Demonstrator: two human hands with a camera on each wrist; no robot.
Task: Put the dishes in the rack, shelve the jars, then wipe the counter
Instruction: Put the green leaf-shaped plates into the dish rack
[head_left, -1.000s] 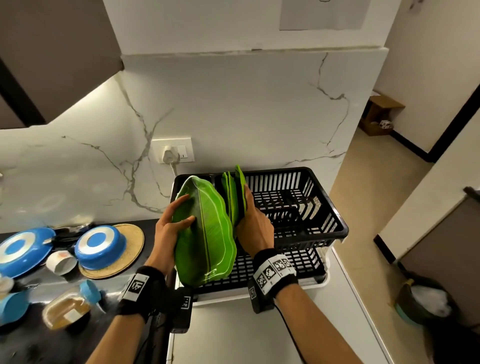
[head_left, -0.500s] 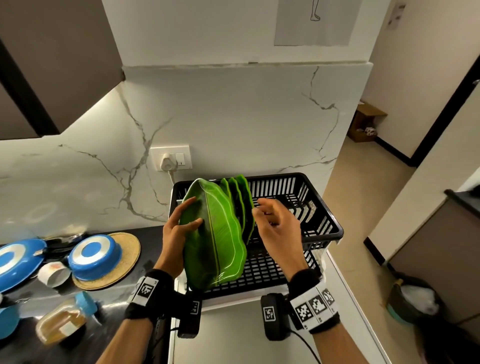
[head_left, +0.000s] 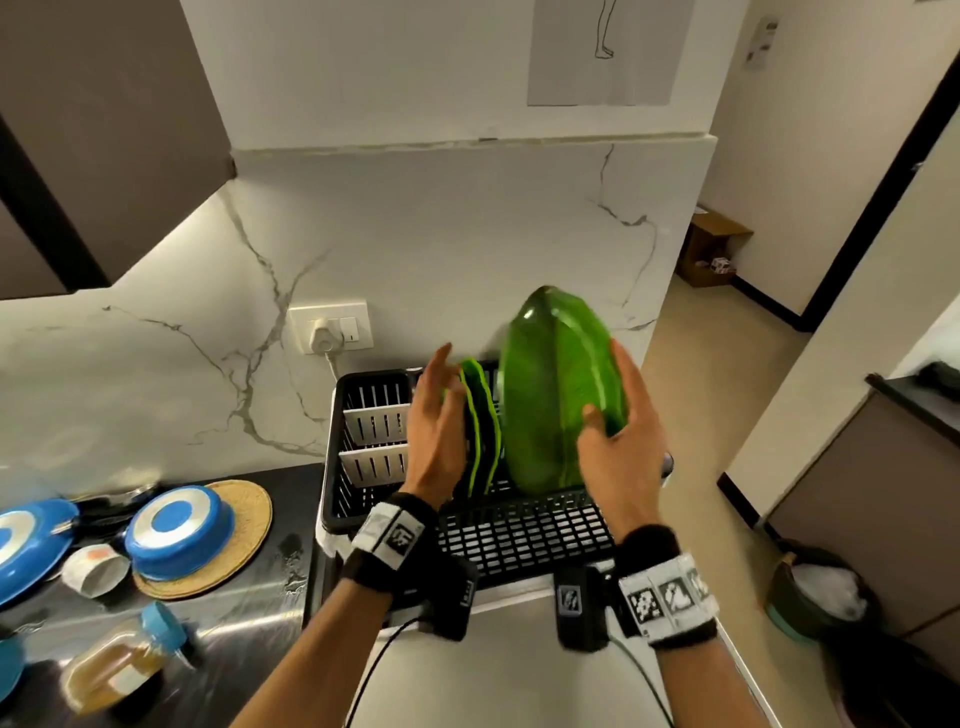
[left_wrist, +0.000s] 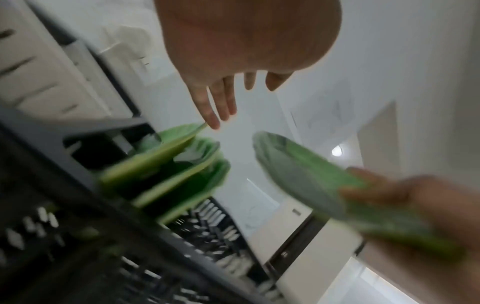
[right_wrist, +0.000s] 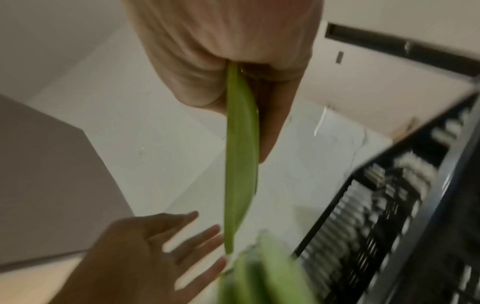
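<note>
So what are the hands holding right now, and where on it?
The right hand grips a green leaf-shaped plate by its right edge, thumb on the face. The left hand is open, holding nothing, beside the racked plates.

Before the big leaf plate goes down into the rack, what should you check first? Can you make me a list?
1. Right hand grips the leaf plate firmly: ok, thumb on the front, fingers behind.
2. Plate held upright: ok, standing on edge above the rack.
3. Left hand free to steady the plates already racked: ok, fingers straight beside them.
4. Racked plates standing: ok, on edge, leaning a little.
5. Room beside them for this plate: ok, bare rack floor to the right.
6. Which slot the plate's bottom edge will meet: cannot tell, the plate hides it.
</note>
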